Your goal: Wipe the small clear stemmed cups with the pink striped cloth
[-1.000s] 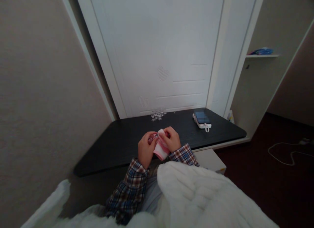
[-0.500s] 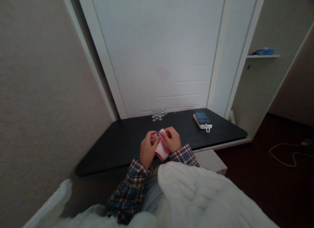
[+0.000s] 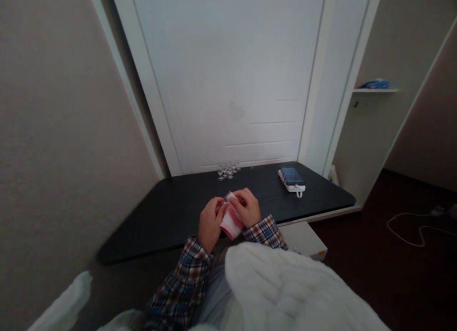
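A pink and white cloth (image 3: 233,225) hangs between my two hands above the near edge of the black table. My right hand (image 3: 250,209) is closed with its fingers pinching the upper part of the cloth. From the other side my left hand (image 3: 210,222) closes around a small clear piece (image 3: 229,196), partly covered by fingers and cloth, so its full shape is hidden. Farther back on the table stand several small clear stemmed pieces (image 3: 227,171), grouped close together.
The black table (image 3: 171,212) sits against a white panel door (image 3: 228,74). At its right lies a phone (image 3: 293,174) on a white device with a loop. A white box (image 3: 303,238) is below the front edge. White fluffy fabric (image 3: 285,283) covers my lap.
The clear piece now shows at the top of the cloth between my hands, where earlier it was lower by my left fingers. The whole view has shifted slightly.
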`<move>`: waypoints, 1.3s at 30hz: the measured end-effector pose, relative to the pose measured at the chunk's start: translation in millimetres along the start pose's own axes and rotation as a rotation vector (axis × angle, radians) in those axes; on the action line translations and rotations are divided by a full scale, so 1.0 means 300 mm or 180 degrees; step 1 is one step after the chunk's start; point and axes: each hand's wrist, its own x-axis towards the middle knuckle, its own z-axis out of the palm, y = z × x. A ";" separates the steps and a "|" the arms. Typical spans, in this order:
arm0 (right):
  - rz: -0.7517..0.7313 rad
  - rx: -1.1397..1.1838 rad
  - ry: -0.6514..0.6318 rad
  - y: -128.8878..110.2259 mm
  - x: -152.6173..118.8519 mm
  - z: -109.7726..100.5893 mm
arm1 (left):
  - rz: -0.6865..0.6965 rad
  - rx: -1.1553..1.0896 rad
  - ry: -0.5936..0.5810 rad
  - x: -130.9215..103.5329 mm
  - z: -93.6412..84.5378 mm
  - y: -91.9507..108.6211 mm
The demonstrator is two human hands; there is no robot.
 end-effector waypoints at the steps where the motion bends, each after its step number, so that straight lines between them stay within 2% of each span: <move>1: -0.0003 -0.0002 0.0006 0.002 0.000 0.001 | 0.0049 0.0035 0.0013 0.001 -0.001 0.001; 14: 0.0039 -0.0033 0.0138 0.010 -0.001 0.001 | 0.0068 0.0053 -0.0030 0.003 -0.004 0.011; 32: -0.0007 0.0122 0.0015 0.015 0.001 -0.001 | -0.0050 0.0072 0.0026 0.001 0.001 0.005; 39: 0.0365 0.0475 0.0246 0.020 -0.006 0.012 | 0.0090 0.0106 0.0046 0.001 -0.009 0.019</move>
